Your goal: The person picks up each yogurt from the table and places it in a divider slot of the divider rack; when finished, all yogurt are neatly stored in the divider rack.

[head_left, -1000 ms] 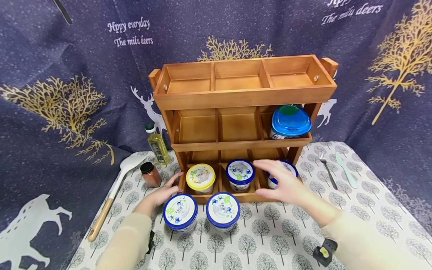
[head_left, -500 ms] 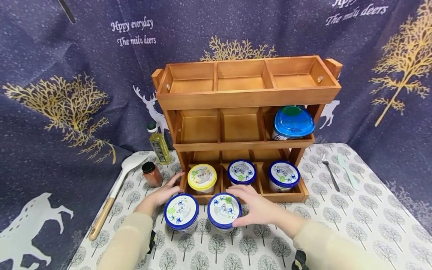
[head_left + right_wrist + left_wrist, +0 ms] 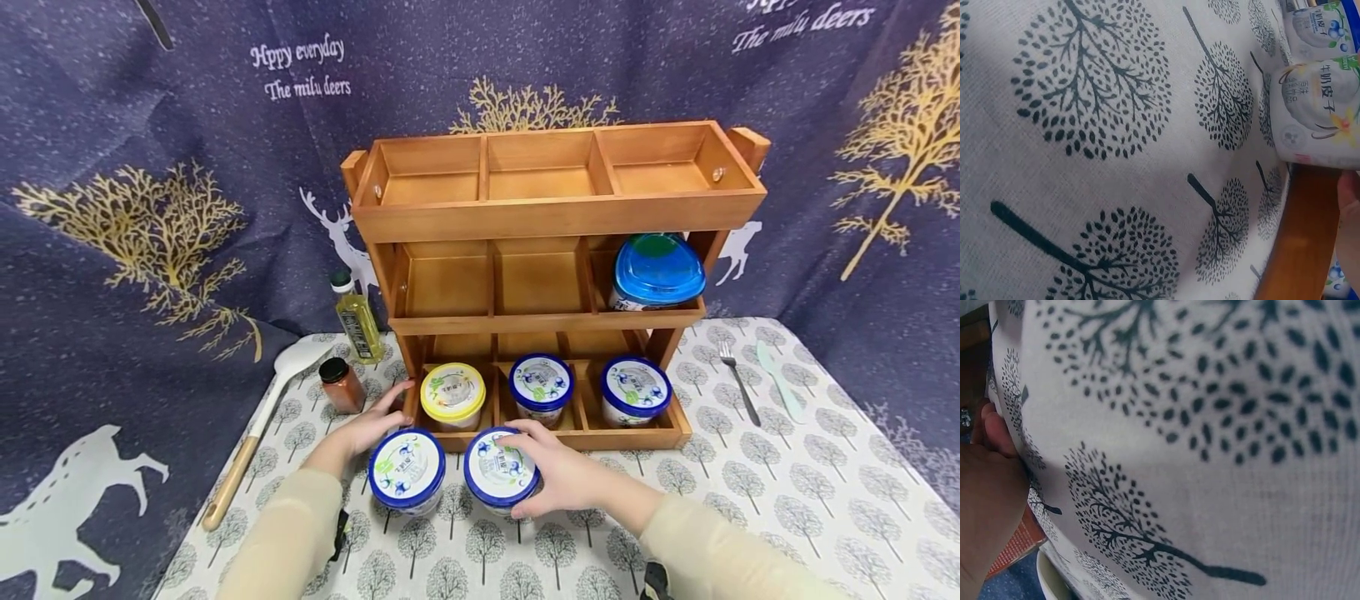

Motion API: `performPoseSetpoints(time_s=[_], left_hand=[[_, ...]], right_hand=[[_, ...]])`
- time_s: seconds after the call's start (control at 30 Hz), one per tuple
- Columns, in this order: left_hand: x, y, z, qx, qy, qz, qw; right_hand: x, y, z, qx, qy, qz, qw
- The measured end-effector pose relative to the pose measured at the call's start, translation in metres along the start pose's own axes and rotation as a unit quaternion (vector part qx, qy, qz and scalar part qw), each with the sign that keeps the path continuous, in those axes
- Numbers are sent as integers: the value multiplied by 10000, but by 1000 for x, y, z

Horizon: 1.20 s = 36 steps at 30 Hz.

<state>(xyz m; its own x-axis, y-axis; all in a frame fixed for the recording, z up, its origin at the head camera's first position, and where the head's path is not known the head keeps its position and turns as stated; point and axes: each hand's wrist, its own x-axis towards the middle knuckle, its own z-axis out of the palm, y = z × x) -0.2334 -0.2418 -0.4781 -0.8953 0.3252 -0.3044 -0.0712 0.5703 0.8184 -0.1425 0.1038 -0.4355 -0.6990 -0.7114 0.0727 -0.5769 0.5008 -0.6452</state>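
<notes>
In the head view my right hand grips the right side of a blue-lidded tub on the table, thumb on the near side and fingers on the far rim. The right wrist view shows a yellow flower printed on this tub's wall. A second blue-lidded tub stands to its left. My left hand touches the lower left corner of the wooden rack with its fingertips. On the rack's bottom tier stand a yellow-lidded tub and two blue-lidded tubs further right.
A blue-lidded box sits in the middle tier's right compartment. Left of the rack are an oil bottle, a dark-capped jar and a wooden-handled spatula. A fork and a pale green knife lie right.
My right hand has moved from the bottom tier's right tub down and left to the front right tub, and its fingers have closed round it. The left hand stays at the rack's corner.
</notes>
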Motion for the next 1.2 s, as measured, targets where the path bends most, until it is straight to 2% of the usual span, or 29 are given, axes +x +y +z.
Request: performPoseSetpoints(time_s=[0.27, 0.57, 0.9, 1.2], left_hand=[[0, 3, -1, 300, -1, 1, 9995], [0, 2, -3, 570, 29, -87, 9983], [-1, 2, 1, 323, 56, -63, 9994], [1, 0, 1, 242, 82, -99, 9996]], right_hand=[[-2, 0, 2, 77, 65, 22, 9999], [-3, 3, -2, 124, 619, -465, 9969], [-10, -13, -30, 113, 985, -725, 9924], [-8, -13, -61, -97, 1667, -1217, 9784]])
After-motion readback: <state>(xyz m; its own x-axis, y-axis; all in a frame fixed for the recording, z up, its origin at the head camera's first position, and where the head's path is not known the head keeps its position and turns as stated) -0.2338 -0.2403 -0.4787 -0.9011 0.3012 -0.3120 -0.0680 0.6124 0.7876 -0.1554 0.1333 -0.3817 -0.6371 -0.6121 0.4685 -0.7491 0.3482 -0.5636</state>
